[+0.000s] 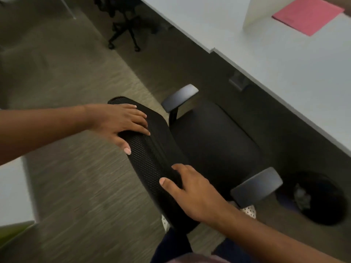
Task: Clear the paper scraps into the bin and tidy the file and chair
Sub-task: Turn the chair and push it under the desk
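A black office chair (212, 141) with a mesh backrest and grey armrests stands in front of the white desk (284, 69), its seat facing the desk. My left hand (123, 122) grips the top of the backrest near its far end. My right hand (191, 192) grips the same backrest top near its close end. A pink file (307, 15) lies flat on the desk at the upper right. A black bin (315, 198) sits on the floor at the right, under the desk edge, with crumpled paper scraps (302, 198) inside.
A second black chair base (123, 35) on castors stands at the top, beside the desk. A white upright divider (260, 12) stands on the desk next to the file. Another white surface (13, 190) fills the left edge. Grey carpet lies to the left of the chair.
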The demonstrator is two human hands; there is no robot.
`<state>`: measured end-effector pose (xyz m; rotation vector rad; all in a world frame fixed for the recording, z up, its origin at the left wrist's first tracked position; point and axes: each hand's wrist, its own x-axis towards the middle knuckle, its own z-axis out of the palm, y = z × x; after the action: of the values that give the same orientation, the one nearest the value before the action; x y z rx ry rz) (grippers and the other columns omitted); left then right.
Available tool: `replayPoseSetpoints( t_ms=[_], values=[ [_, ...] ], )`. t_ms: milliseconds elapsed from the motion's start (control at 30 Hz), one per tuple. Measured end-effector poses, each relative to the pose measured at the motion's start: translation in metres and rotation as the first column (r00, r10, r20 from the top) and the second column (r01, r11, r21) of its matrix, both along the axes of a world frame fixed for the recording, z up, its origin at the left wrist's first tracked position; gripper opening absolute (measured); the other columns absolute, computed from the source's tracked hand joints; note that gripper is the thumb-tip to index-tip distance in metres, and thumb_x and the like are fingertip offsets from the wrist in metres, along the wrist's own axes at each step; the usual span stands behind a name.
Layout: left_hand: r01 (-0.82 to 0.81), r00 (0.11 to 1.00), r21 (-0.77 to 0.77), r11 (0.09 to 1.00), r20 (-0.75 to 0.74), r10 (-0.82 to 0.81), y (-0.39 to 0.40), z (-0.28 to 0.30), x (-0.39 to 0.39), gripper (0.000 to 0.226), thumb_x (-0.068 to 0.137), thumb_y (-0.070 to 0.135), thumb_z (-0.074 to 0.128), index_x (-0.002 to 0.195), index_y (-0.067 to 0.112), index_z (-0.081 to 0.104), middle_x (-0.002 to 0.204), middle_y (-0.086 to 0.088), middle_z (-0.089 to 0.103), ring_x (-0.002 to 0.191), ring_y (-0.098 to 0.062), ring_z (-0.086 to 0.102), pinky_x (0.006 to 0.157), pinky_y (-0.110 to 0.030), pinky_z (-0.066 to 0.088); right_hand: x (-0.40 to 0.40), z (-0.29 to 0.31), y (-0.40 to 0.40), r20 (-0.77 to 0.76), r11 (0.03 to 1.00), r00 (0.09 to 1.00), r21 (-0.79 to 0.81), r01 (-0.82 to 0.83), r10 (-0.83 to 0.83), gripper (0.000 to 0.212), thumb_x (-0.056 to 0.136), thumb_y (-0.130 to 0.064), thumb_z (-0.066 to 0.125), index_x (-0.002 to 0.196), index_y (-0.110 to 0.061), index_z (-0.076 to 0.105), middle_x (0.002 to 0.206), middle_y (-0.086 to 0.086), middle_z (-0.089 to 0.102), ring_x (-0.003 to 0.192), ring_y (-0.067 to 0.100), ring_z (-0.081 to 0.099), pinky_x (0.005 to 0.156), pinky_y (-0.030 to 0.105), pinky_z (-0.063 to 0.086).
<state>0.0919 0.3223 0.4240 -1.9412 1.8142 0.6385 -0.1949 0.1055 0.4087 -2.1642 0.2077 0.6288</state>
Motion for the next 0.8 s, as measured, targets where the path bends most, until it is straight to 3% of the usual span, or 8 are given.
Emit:
replayPoseSetpoints(
  t_ms=[233,467,800],
  values=[
    [0.164,0.981,-0.042,0.986,-0.095,-0.167,-0.017,-0.015,0.039,0.103,0.082,0.1,0.034,0.16,0.034,0.044,0.162,0.004,0.05,0.158,-0.022,0.034,0.131,-0.046,0.025,-0.001,-0.004,0.063,0.021,0.971,0.989,-0.187,0.146,-0.145,0.087,0.093,-0.082,0.031,0.161,-0.029,0.025,0.159,-0.005,0.037,0.138,0.023,0.047,0.106,0.048,0.049],
    [0.139,0.986,0.046,0.989,-0.095,-0.134,-0.017,-0.028,0.046,0.107,0.072,0.108,0.03,0.161,0.05,0.033,0.168,0.013,0.042,0.158,-0.013,0.036,0.131,-0.05,0.026,-0.005,-0.019,0.089,0.001,0.937,0.985,-0.309,0.165,-0.173,0.094,0.09,-0.086,0.017,0.163,-0.028,0.012,0.168,0.004,0.027,0.151,0.034,0.034,0.119,0.064,0.032],
    [0.121,0.989,-0.02,0.993,-0.086,-0.122,-0.039,-0.022,0.045,0.105,0.07,0.109,0.031,0.157,0.05,0.042,0.162,0.018,0.05,0.149,-0.01,0.048,0.121,-0.047,0.043,-0.004,-0.021,0.068,0.057,0.906,0.986,-0.39,0.166,-0.156,0.094,0.089,-0.089,0.015,0.16,-0.028,0.015,0.16,0.002,0.042,0.138,0.03,0.052,0.104,0.054,0.051]
  ],
)
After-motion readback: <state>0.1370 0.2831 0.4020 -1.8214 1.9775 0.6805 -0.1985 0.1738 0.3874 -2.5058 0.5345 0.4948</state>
